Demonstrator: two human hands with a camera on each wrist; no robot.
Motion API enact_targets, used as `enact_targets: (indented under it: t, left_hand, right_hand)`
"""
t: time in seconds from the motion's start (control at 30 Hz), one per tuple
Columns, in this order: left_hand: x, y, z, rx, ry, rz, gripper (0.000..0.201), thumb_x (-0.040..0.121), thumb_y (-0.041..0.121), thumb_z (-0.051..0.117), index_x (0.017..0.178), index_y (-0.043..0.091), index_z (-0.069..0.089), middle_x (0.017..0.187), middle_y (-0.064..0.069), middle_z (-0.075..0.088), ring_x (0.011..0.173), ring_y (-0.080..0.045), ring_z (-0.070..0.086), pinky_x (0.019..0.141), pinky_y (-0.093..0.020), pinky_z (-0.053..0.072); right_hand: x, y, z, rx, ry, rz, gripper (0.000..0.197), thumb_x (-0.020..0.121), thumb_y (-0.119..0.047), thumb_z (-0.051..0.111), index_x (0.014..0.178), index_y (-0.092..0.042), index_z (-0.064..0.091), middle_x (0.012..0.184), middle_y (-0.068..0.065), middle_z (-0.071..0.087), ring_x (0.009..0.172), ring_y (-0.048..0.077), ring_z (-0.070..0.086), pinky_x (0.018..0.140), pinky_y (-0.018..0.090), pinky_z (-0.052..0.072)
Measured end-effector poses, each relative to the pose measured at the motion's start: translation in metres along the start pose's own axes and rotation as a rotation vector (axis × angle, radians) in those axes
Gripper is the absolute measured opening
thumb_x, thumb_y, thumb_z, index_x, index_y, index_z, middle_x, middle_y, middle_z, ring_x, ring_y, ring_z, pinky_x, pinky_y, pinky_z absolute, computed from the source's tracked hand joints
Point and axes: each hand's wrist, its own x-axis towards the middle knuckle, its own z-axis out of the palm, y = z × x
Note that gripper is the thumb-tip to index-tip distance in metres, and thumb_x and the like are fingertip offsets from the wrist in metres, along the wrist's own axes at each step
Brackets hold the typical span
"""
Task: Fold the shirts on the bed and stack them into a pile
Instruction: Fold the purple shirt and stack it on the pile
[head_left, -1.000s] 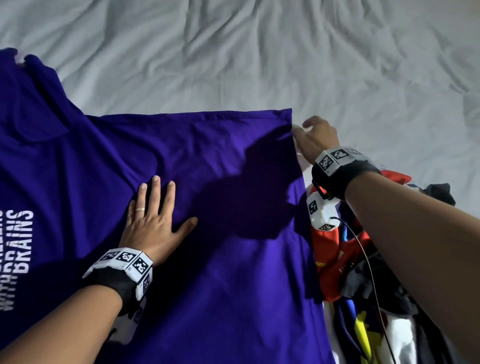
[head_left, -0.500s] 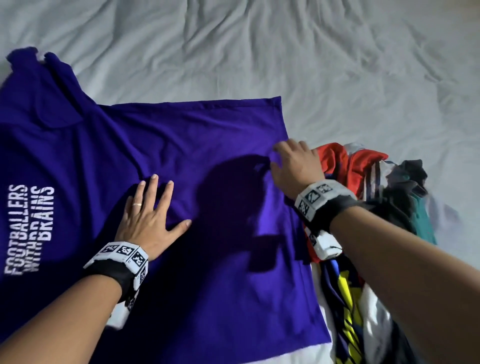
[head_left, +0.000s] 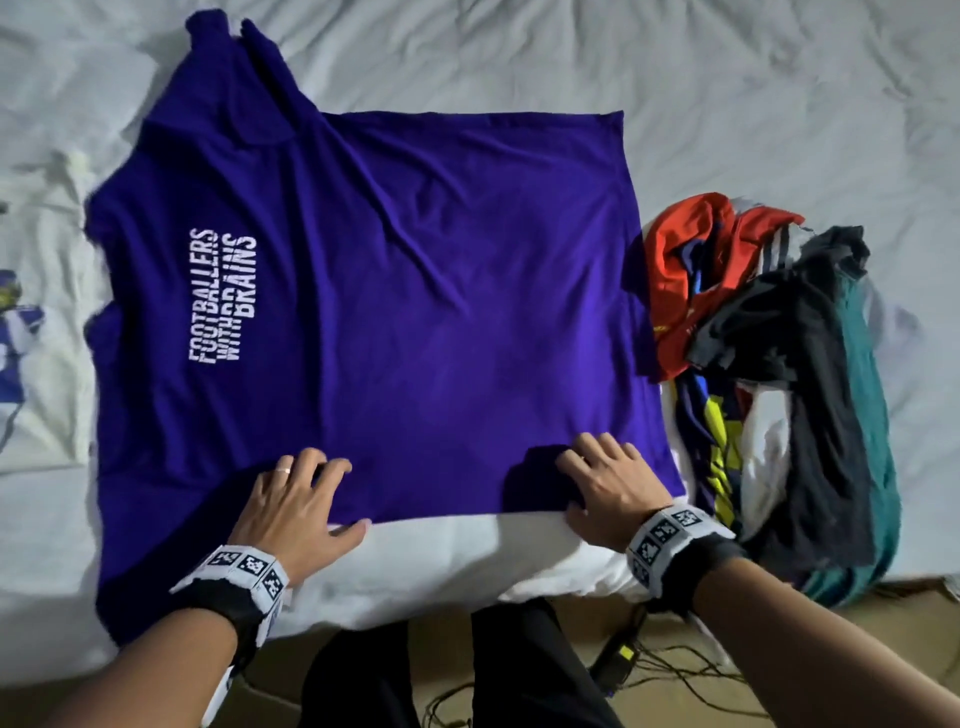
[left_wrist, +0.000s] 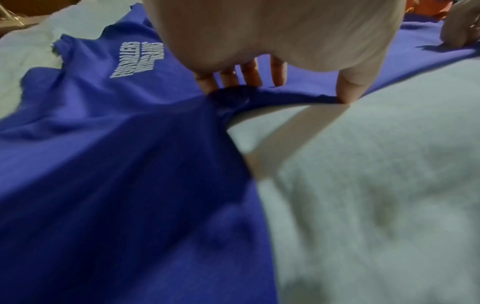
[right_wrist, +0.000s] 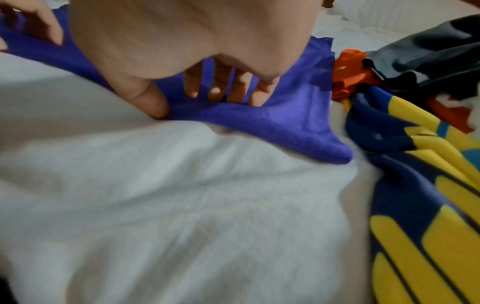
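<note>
Purple shirt (head_left: 415, 291) lies flat on our bed (head_left: 727, 78); our left hand (head_left: 296, 499) and right hand (head_left: 608, 483) pinch its near edge.

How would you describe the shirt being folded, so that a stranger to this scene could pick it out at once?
Start from the white bed. The purple shirt lies spread flat across its middle, with both hands at its near edge. Unlike the crumpled heap of clothes to its right, it is one plain colour and carries white lettering reading FOOTBALLERS WITH BRAINS.
</note>
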Motion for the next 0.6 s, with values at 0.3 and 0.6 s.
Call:
enact_targets:
  t: [0.3,0.6]
  left_hand:
    - [-0.013,-0.042,0.004,0.06,-0.112,-0.061,0.051,0.054,0.02,0.082,0.099,0.015,0.059,0.097,-0.005,0.05,0.08,-0.032,0.053,0.055,-0.038,0.047]
    - [-0.015,-0.054,-0.015,0.036,-0.194,-0.059,0.027,0.089,0.038,0.062,0.109,0.024,0.05,0.111,0.004,0.047,0.108,-0.021,0.053,0.076,-0.035,0.047]
  right_hand:
    - [-0.006,-0.008,0.001,-0.26,-0.008,-0.054,0.042,0.045,-0.016,0.083,0.083,-0.014,0.066,0.078,0.007,0.056,0.06,0.029,0.056,0.045,0.036,0.046]
    - [0.004,0.001,-0.023,-0.35,-0.204,0.012,0.049,0.086,-0.03,0.056,0.133,-0.027,0.045,0.123,-0.001,0.056,0.111,0.027,0.058,0.088,0.038,0.045]
